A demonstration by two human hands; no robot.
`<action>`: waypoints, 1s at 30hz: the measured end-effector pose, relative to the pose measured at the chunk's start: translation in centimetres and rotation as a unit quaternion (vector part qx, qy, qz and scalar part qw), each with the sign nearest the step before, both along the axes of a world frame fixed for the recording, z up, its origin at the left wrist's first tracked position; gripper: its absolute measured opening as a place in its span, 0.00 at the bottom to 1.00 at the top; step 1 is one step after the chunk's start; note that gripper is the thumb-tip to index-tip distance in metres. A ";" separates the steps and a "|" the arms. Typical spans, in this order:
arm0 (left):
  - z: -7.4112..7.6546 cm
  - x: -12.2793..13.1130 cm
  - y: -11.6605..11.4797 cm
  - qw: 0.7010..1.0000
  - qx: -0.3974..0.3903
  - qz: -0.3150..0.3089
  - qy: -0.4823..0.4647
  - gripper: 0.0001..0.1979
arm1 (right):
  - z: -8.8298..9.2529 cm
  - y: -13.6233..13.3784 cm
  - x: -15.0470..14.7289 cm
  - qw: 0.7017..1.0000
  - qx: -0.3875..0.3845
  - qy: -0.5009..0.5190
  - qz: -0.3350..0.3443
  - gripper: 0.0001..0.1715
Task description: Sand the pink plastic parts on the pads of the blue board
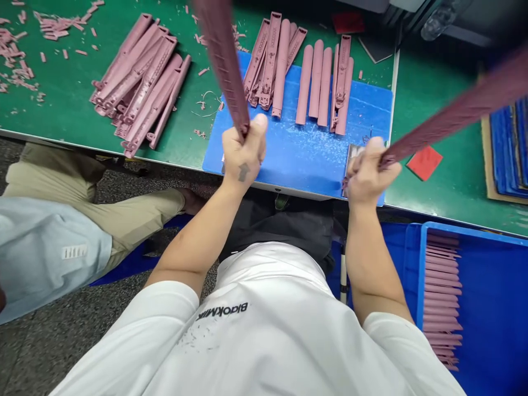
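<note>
Ok so a red square (424, 163) was seen lying on the green tabletop (454, 190), with some blue-and-tan sheets (511, 148) stacked further right. Some clear plastic thing (440, 21) was spotted up back, and a co-worker's light blue shirt (49, 242) and khaki trousers (140, 217) were caught off left.

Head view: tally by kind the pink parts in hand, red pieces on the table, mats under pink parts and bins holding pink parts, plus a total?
Held pink parts: 2
Red pieces: 2
Blue mat: 1
Blue bin: 1
Total: 6
</note>
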State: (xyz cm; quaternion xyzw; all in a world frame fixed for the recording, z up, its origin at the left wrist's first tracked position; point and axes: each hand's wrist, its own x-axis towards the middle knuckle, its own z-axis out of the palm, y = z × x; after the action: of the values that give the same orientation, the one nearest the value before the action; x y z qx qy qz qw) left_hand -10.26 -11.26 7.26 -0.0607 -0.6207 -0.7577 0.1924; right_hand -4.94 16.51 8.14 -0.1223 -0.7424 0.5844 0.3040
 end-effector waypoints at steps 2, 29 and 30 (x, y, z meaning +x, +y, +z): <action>0.2 -0.3 -0.8 1.000 0.026 0.008 0.005 0.40 | 0.3 1.2 0.4 0.997 -0.012 0.063 -0.034 0.41; 1.1 -0.5 -1.9 0.999 -0.008 0.045 0.027 0.43 | 0.8 3.2 0.2 0.989 -0.041 0.119 -0.078 0.46; 1.1 -0.6 -1.8 0.999 -0.018 0.031 0.019 0.43 | 0.7 3.2 0.1 0.991 -0.039 0.112 -0.062 0.46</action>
State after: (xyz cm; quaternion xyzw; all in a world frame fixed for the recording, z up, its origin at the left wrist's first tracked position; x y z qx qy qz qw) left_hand -10.84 -13.11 8.33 -0.0596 -0.6320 -0.7388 0.2263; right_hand -4.80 19.73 8.87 -0.1134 -0.6716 0.6027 0.4157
